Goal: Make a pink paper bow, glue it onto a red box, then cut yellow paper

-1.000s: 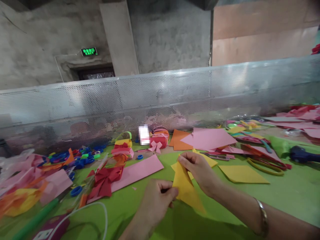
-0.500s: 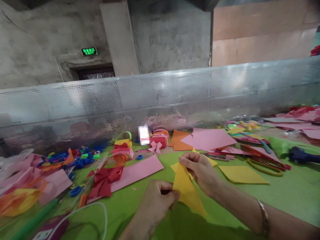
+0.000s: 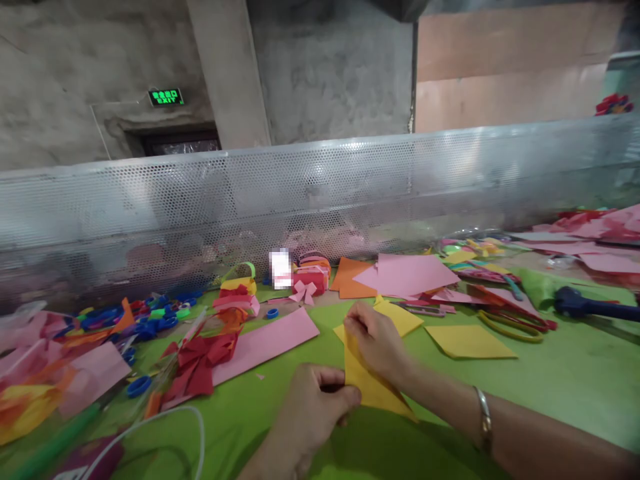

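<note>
Between my hands is a folded sheet of yellow paper [image 3: 373, 390], its lower point angled down to the right above the green table. My left hand [image 3: 315, 407] pinches its left edge between thumb and fingers. At the upper part, my right hand [image 3: 373, 337] is closed on the paper near the top fold, with a metal bracelet [image 3: 484, 417] on that wrist. Just behind my right hand lies another yellow piece [image 3: 400, 319], partly covered. A flat yellow square [image 3: 470, 341] rests to the right of it.
A pink strip [image 3: 273, 343] and a red paper bow [image 3: 203, 363] lie left of my hands. Pink sheets [image 3: 415, 273] and an orange sheet [image 3: 353, 277] are farther back. Scissors with yellow handles [image 3: 510, 327] lie right. A perforated metal panel [image 3: 320, 187] borders the table's back.
My right hand has moved slightly down along the yellow paper, its fingers curling further over the fold. The left hand keeps its pinch. The whole view has shifted a little.
</note>
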Motion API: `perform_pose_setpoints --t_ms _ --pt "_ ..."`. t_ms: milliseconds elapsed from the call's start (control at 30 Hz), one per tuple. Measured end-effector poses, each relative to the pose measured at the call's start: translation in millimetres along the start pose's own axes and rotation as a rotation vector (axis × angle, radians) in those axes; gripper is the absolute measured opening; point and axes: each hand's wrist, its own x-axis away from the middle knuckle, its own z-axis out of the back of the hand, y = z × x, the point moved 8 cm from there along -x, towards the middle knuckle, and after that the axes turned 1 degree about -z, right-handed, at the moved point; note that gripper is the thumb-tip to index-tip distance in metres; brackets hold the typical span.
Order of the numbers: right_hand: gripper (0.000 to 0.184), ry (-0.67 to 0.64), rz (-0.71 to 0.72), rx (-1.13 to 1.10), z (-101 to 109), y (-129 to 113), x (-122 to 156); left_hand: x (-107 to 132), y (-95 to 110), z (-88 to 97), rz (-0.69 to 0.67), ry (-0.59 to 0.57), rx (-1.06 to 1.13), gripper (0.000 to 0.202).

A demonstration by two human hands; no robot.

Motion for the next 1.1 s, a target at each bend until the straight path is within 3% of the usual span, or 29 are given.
perform_pose_setpoints --t_ms 333,467,600,767,933,1100 --pt "0.016 -0.071 0.024 0.063 -6 0 -6 5 -1 0.1 0.070 -0.072 0.177 0.022" --pt "0.016 -0.192 -0.023 0.007 -16 0 4 8 -4 -2.3 0.136 -0.194 0.310 0.046" --pt "0.015 -0.314 -0.043 -0.039 -33 -3 19 0 -8 12.5 0.129 -0.048 0.346 0.050" --pt "0.019 -0.365 -0.049 -0.004 -39 -9 26 -9 -3 21.6 0.001 -0.005 0.190 0.038" --pt "0.031 -0.471 -0.066 0.069 -47 -6 28 -10 -9 40.9 0.051 0.157 0.311 0.031" --pt "0.042 -0.507 -0.149 0.069 -51 2 28 -12 -8 48.3 0.048 0.224 0.407 0.033"
